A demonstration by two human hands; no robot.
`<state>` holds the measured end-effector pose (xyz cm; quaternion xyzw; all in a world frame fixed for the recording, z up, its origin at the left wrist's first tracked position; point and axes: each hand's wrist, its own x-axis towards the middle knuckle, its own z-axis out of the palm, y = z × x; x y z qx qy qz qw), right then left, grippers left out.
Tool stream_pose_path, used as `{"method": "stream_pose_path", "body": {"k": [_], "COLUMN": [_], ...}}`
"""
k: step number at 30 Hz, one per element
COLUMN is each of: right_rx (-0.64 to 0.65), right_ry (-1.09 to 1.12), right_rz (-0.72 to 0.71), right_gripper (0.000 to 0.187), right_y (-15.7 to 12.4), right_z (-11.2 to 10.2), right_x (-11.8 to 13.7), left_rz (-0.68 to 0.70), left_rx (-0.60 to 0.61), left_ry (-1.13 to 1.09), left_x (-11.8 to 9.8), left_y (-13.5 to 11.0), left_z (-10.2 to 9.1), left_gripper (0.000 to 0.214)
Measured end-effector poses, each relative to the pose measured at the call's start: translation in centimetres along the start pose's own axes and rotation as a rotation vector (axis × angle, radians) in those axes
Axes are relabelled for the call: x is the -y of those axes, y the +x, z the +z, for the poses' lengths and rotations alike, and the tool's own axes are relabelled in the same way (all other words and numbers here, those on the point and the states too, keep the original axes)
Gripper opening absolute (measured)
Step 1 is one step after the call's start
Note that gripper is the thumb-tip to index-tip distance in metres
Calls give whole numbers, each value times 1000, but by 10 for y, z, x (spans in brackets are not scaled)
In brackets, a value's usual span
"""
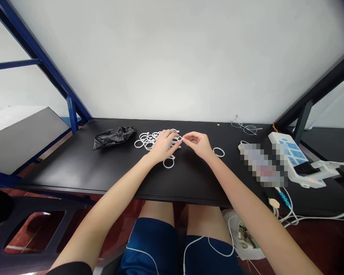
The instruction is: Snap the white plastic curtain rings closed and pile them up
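Note:
A loose pile of white rings (145, 140), each with a small knob or eyelet, lies on the black table. Over the right part of the pile, my left hand (164, 146) has its fingers bent and pinched on a white ring (176, 139). My right hand (199, 144) meets it from the right, thumb and forefinger pinched at the knob side of that same ring. One white ring (169, 162) lies just below my left hand, and another white ring (218, 152) rests by itself right of my right wrist. My fingers partly cover the held ring.
A crumpled black plastic bag (114, 137) lies left of the pile. Eyeglasses (246, 128) sit at the back right. A pixelated flat object (260, 164) and a white power strip (295, 158) with plugs and cables occupy the right side. Below stands a white bin (243, 240).

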<state>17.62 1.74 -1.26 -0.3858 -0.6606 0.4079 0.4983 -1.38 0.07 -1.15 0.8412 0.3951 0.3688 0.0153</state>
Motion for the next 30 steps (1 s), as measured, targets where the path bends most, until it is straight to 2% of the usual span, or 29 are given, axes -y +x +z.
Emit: {"method": "stream_pose_path", "body": {"k": [6, 13, 17, 23, 26, 30], "right_rx": [-5, -27, -35, 20, 11, 8], "right_ry": [43, 42, 41, 38, 46, 63], "right_rz": [-7, 16, 30, 54, 58, 72], "right_gripper": [33, 32, 34, 31, 30, 30], "right_y": [0, -1, -1, -1, -1, -2], "right_z": [1, -1, -3, -4, -4, -3], "right_x": [-1, 3, 1, -2, -1, 1], "left_rz": [-42, -52, -131, -449, -453, -452], "left_rx": [24, 8, -13, -27, -44, -32], "left_ry": [-13, -77, -214, -580, -712, -740], "left_x": [5, 5, 1, 5, 11, 14], "left_y": [-2, 1, 2, 3, 3, 4], "left_z": [5, 4, 1, 3, 4, 4], "left_gripper": [39, 38, 40, 46, 47, 46]}}
